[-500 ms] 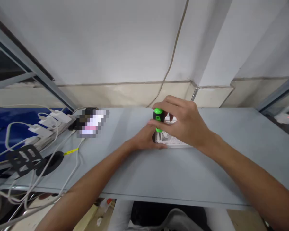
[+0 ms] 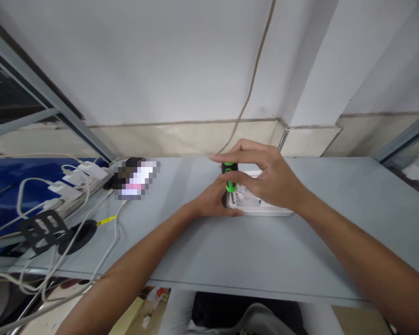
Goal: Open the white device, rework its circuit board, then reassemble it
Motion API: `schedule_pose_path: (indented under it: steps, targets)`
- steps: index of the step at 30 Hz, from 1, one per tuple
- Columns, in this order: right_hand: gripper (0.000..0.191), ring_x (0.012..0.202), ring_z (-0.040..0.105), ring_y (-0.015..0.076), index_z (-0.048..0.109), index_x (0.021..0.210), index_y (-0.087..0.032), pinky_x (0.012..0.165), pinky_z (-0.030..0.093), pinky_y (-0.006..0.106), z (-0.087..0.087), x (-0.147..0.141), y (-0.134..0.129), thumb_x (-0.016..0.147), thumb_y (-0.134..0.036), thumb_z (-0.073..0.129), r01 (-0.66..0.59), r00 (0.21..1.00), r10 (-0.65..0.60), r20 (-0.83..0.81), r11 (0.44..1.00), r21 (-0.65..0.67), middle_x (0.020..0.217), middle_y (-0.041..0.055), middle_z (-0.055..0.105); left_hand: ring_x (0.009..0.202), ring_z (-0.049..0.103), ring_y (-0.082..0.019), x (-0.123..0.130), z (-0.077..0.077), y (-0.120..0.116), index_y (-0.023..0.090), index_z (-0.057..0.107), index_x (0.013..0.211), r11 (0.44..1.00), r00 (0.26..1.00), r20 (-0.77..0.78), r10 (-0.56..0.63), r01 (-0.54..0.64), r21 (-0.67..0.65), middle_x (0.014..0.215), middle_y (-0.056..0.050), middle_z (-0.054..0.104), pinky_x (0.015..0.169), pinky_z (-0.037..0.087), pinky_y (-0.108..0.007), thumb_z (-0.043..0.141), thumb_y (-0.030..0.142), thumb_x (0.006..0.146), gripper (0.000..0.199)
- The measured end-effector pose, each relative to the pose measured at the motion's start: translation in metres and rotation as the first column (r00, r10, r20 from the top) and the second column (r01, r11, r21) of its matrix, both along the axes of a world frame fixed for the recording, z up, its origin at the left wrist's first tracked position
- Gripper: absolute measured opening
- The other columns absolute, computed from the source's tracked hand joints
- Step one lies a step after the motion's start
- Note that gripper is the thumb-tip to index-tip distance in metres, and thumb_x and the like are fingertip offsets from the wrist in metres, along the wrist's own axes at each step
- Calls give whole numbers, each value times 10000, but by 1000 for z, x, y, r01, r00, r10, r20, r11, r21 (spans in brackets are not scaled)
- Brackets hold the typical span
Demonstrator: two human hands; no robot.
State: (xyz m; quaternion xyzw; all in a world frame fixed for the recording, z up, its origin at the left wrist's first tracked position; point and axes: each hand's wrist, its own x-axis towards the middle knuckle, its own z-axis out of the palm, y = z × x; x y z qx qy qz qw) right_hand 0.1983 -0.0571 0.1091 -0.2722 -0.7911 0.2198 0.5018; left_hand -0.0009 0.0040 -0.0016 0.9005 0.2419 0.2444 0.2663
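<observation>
We look out from the person's head, facing forward and down across a grey desk toward a white wall. We sit close above the forearms, with the left hand and right hand near the middle of our single view, and the desk's near edge below them.

One left hand, one right hand, one green-handled screwdriver, one white perforated casing, one power strip.
</observation>
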Motion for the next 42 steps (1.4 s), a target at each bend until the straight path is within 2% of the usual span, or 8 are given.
schedule_pose_path:
  steps: [4, 9, 14, 18, 24, 27, 34, 42]
  targets:
    - [334, 1168, 714, 206, 745, 1322, -300, 975, 625, 385, 1, 4, 2, 1012, -212, 655, -178, 984, 174, -41, 974, -143, 1256, 47, 762, 1424, 500, -436, 0, 2, 0, 215, 481, 1525, 1000, 999, -26, -19, 19, -11, 1512, -186, 559, 1145, 478, -641, 893, 566, 754, 942]
    - [220, 916, 687, 182, 819, 1110, -293, 852, 640, 362, -3, 0, 4, 900, -357, 833, -7, 998, 5, -55, 1000, -28, 1049, 43, 726, 1398, 512, -443, 1, 3, -1, 211, 562, 1435, 999, 998, -59, 32, -32, -11, 1450, -170, 598, 1140, 476, -656, 905, 570, 723, 868]
    - [377, 1005, 705, 175, 694, 1400, -316, 880, 638, 368, -2, 3, 5, 1047, -239, 586, -125, 992, 125, -11, 983, -136, 1184, 33, 765, 1479, 436, -462, 0, 4, -3, 207, 512, 1504, 999, 997, -68, 27, -29, -34, 1516, -178, 561, 1192, 432, -666, 899, 556, 734, 930]
    - [290, 945, 673, 177, 792, 1198, -278, 806, 629, 339, -7, 5, 11, 944, -416, 779, -78, 996, 77, -37, 997, -12, 1109, 62, 698, 1431, 499, -452, -1, 7, -5, 209, 555, 1463, 998, 996, -76, 48, -51, -39, 1495, -185, 573, 1179, 446, -663, 903, 563, 735, 881]
    - [417, 1001, 676, 157, 716, 1352, -348, 939, 602, 368, 1, 12, 11, 1036, -127, 557, -145, 988, 146, 57, 989, -18, 1114, 12, 754, 1358, 563, -447, -1, 6, -4, 200, 551, 1482, 994, 997, -57, 48, -53, -94, 1384, -175, 648, 1145, 476, -652, 889, 638, 732, 932]
    - [250, 1031, 674, 185, 775, 1228, -332, 942, 608, 378, 4, 13, 10, 988, -289, 716, -112, 992, 113, 50, 993, -26, 1152, 20, 761, 1388, 548, -417, 0, 8, -5, 228, 572, 1493, 994, 1000, -7, 9, -9, -111, 1415, -163, 648, 1191, 431, -649, 869, 587, 794, 840]
    - [368, 1065, 720, 217, 750, 1326, -363, 972, 614, 460, 5, 15, 6, 1030, -207, 595, -23, 997, 27, 77, 998, -50, 1168, 25, 780, 1177, 689, -306, -5, 27, -14, 254, 823, 1100, 973, 974, 223, 47, 5, -230, 1261, -95, 752, 1077, 533, -509, 797, 411, 926, 236]
    - [261, 1091, 710, 230, 791, 1245, -334, 938, 591, 438, 4, 18, 8, 1001, -370, 706, 104, 983, -143, 117, 952, 288, 1148, 47, 789, 870, 696, -208, 1, 27, -19, 188, 749, 784, 927, 933, 310, 184, -61, -369, 876, -32, 737, 898, 545, -388, 926, 368, 788, 252]
